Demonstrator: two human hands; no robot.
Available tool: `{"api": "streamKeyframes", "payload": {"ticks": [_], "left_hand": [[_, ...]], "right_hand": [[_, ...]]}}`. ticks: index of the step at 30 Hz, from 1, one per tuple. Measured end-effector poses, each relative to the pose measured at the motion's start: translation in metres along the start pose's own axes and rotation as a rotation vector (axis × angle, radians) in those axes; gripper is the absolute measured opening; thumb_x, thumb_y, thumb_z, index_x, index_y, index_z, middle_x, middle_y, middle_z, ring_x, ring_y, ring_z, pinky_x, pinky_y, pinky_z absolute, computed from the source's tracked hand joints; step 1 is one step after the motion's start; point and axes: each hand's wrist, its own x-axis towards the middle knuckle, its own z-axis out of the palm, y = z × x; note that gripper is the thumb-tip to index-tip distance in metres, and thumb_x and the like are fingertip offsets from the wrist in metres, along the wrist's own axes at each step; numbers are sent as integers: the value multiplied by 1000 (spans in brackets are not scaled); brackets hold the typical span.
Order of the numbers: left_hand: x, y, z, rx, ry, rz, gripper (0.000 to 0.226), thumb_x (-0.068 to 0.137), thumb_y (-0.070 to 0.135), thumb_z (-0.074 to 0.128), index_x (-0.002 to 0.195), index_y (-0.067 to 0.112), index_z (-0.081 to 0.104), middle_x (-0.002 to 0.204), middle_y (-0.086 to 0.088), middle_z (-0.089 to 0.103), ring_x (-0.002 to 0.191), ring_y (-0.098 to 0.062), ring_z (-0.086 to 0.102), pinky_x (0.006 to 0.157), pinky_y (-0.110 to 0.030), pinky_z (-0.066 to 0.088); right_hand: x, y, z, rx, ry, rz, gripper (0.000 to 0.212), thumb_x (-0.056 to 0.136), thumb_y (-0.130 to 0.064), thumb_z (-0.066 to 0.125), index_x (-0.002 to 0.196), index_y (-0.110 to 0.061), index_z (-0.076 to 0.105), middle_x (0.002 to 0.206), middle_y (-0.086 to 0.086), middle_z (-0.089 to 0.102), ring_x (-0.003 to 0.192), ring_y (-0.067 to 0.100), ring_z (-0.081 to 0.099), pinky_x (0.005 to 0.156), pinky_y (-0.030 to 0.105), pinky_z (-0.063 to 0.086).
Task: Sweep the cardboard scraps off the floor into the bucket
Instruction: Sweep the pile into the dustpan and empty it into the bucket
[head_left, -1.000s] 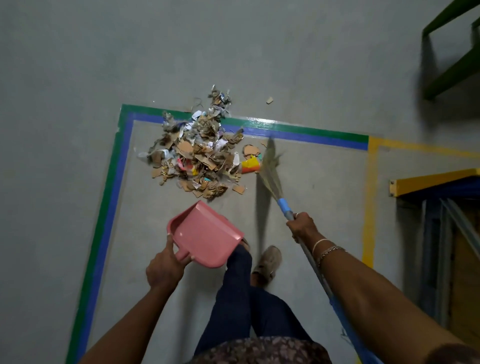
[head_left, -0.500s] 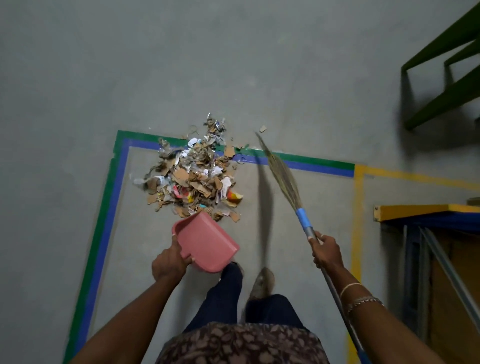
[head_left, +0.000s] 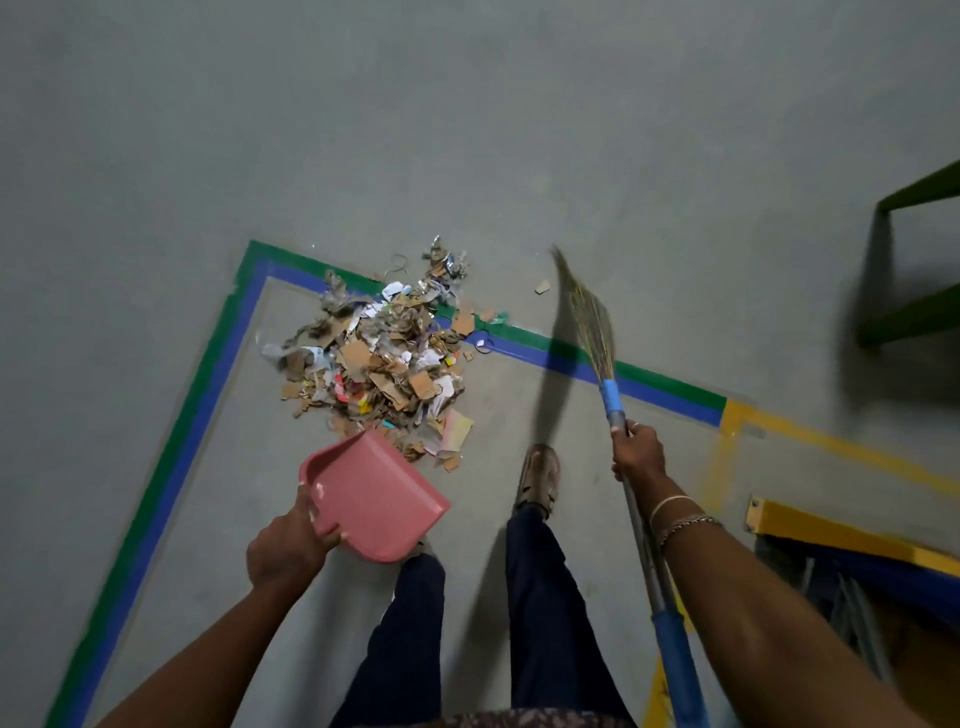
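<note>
A pile of cardboard and paper scraps (head_left: 384, 364) lies on the grey floor across the green and blue tape corner. One loose scrap (head_left: 542, 286) sits apart to the right of the pile. My left hand (head_left: 289, 545) grips the pink dustpan (head_left: 371, 499) by its handle, with the pan's front edge close to the pile's near side. My right hand (head_left: 636, 453) holds the broom (head_left: 592, 325) on its metal shaft; the bristles are lifted to the right of the pile, beyond the tape. No bucket is in view.
My foot (head_left: 539, 478) stands between dustpan and broom. Green and blue floor tape (head_left: 171, 441) frames the area, with yellow tape (head_left: 841, 454) to the right. A yellow and blue rack (head_left: 852, 540) stands at lower right, a green frame (head_left: 914, 312) at upper right.
The broom has swung from against the pile's right edge out to the right and away from me. The dustpan's front edge now lies nearer the scraps. The view has shifted.
</note>
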Motion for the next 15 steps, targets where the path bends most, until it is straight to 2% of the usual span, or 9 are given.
{"api": "streamKeyframes", "payload": {"ticks": [3, 7, 9, 10, 12, 13, 15], "left_hand": [[-17, 17, 14, -69, -26, -114, 106, 72, 87, 50, 153, 25, 24, 92, -9, 72, 81, -31, 69, 64, -35, 52], [-34, 58, 19, -115, -74, -252, 101, 75, 77, 62, 154, 26, 26, 106, -16, 71, 96, -38, 67, 71, -39, 45], [-41, 75, 19, -149, -99, -301, 100, 76, 75, 63, 154, 26, 26, 109, -17, 70, 98, -39, 67, 74, -40, 47], [-44, 81, 21, -166, -112, -326, 100, 76, 76, 62, 155, 27, 26, 111, -16, 70, 99, -39, 67, 76, -41, 49], [-47, 92, 23, -201, -128, -367, 102, 75, 77, 62, 156, 27, 23, 116, -16, 69, 103, -39, 66, 81, -42, 51], [-47, 97, 25, -217, -137, -377, 103, 75, 77, 62, 156, 26, 22, 117, -16, 68, 104, -39, 66, 83, -43, 52], [-47, 106, 27, -237, -141, -392, 104, 76, 76, 62, 156, 25, 22, 117, -16, 68, 104, -39, 66, 83, -44, 53]], "right_hand": [[38, -21, 5, -29, -101, -50, 23, 93, -25, 60, 109, -9, 66, 72, 14, 66, 53, 31, 66, 52, 44, 60], [60, -35, -4, -143, -267, -146, 45, 89, -23, 66, 133, -17, 61, 74, 10, 65, 49, 23, 59, 42, 27, 47], [67, -35, -11, -217, -320, -200, 50, 88, -28, 66, 138, -24, 59, 78, 6, 66, 51, 19, 58, 40, 24, 44], [68, -34, -14, -258, -338, -244, 51, 88, -31, 65, 138, -28, 59, 83, 5, 70, 56, 18, 60, 43, 26, 48], [69, -32, -23, -323, -345, -314, 52, 89, -34, 64, 140, -31, 57, 102, 5, 74, 75, 20, 66, 63, 32, 56], [69, -30, -27, -330, -329, -326, 51, 90, -33, 64, 141, -30, 57, 111, 5, 73, 88, 23, 68, 73, 31, 53], [69, -27, -33, -322, -261, -339, 51, 93, -28, 63, 143, -27, 55, 118, 6, 71, 103, 29, 66, 80, 32, 49]]}}
